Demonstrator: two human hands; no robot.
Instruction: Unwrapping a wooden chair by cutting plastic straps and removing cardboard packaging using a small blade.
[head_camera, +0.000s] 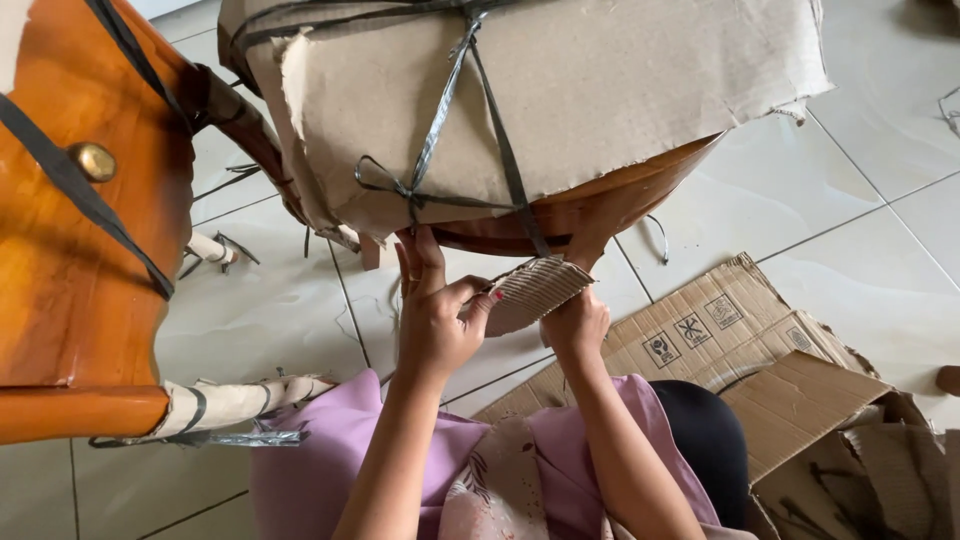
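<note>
My left hand and my right hand both hold a piece of corrugated cardboard just under a wooden chair seat. The left hand pinches its left edge with thumb and fingers raised. The right hand grips it from below near a chair leg. The seat is wrapped in brown cardboard tied with black plastic strapping knotted at the front edge.
A glossy orange-brown wooden furniture piece with a brass knob and black straps stands at left, its leg wrapped in paper. Flattened cardboard boxes lie on the tiled floor at right. My lap in purple cloth is below.
</note>
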